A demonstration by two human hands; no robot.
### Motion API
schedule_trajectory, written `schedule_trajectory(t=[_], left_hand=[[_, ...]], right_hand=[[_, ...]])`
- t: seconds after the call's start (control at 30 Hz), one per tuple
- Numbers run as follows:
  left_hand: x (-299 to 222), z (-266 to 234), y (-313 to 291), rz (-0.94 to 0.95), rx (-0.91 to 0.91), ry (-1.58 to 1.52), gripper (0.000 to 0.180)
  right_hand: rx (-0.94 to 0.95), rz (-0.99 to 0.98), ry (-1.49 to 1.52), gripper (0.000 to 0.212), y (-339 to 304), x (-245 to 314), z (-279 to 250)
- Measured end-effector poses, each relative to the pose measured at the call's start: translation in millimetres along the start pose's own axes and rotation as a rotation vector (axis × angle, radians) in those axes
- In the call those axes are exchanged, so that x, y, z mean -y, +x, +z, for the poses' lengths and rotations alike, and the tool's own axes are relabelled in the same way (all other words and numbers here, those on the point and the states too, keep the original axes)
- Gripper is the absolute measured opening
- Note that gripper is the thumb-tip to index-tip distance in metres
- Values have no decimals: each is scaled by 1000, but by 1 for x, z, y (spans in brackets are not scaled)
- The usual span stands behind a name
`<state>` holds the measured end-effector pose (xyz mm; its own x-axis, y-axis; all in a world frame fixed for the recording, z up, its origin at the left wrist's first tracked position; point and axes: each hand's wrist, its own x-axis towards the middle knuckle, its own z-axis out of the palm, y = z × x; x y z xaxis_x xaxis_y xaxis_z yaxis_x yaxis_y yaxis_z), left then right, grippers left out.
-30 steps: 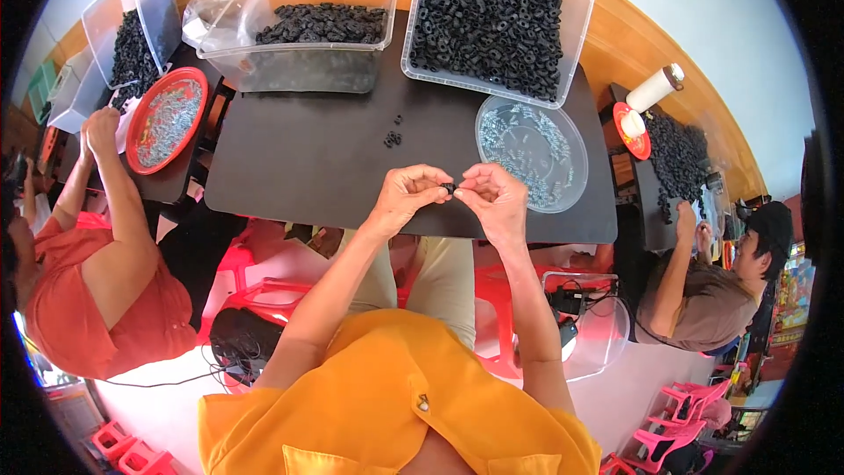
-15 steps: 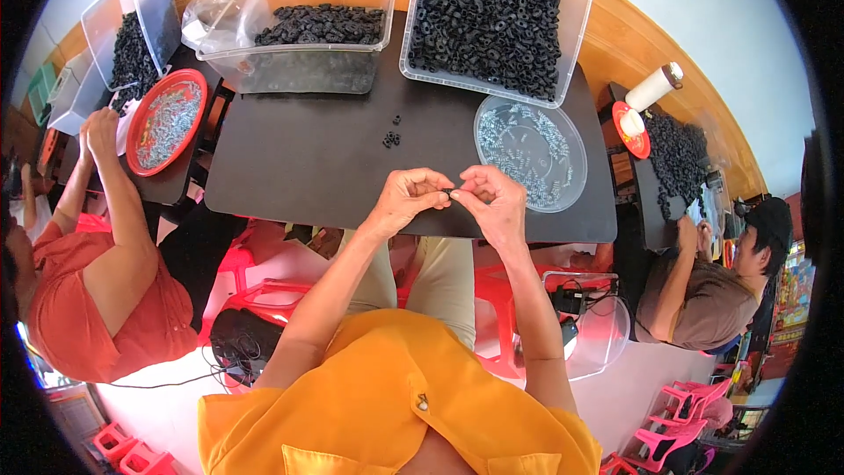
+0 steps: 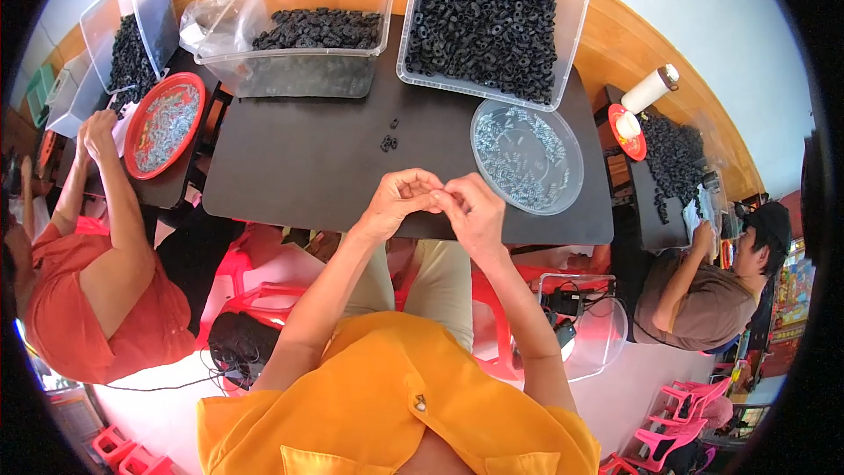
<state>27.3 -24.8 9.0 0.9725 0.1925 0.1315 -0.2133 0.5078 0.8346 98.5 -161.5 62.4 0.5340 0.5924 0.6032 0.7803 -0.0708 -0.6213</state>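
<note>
My left hand [image 3: 398, 202] and my right hand [image 3: 476, 211] meet above the near edge of the dark table [image 3: 299, 154]. Both are closed in a pinch, fingertips touching. A small black part, visible between them a moment before, is now covered by the fingers. Beyond my hands, a few small black ring-shaped parts [image 3: 389, 142] lie loose on the tabletop. To the right of my right hand is a round clear tray [image 3: 576, 178] with many small silvery metal pieces [image 3: 519, 180].
Along the back stand a clear bin [image 3: 308, 77] and a larger, fuller bin [image 3: 576, 0], both holding black parts. Left, a person in a red shirt [image 3: 110, 299] works beside a red tray [image 3: 200, 114]. Another person [image 3: 694, 299] sits at the right by a black heap [image 3: 673, 158].
My right hand has moved left and its fingers have closed over my left fingertips, covering the small black part. My left hand has hardly moved.
</note>
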Motion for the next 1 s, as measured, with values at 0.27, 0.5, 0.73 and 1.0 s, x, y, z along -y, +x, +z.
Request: schedule_trajectory(t=[0.27, 0.5, 0.73, 1.0], left_hand=[[-5, 1, -4, -47, -31, -93, 12], [-3, 0, -2, -32, -18, -130, 15], [-3, 0, -3, -43, -27, -87, 25], [0, 0, -3, -39, 0, -71, 22]], right_hand=[[-257, 77, -374, 7, 76, -63, -44], [-130, 113, -604, 5, 116, -103, -51], [37, 4, -524, 10, 142, -111, -3], [218, 55, -493, 18, 168, -112, 25]])
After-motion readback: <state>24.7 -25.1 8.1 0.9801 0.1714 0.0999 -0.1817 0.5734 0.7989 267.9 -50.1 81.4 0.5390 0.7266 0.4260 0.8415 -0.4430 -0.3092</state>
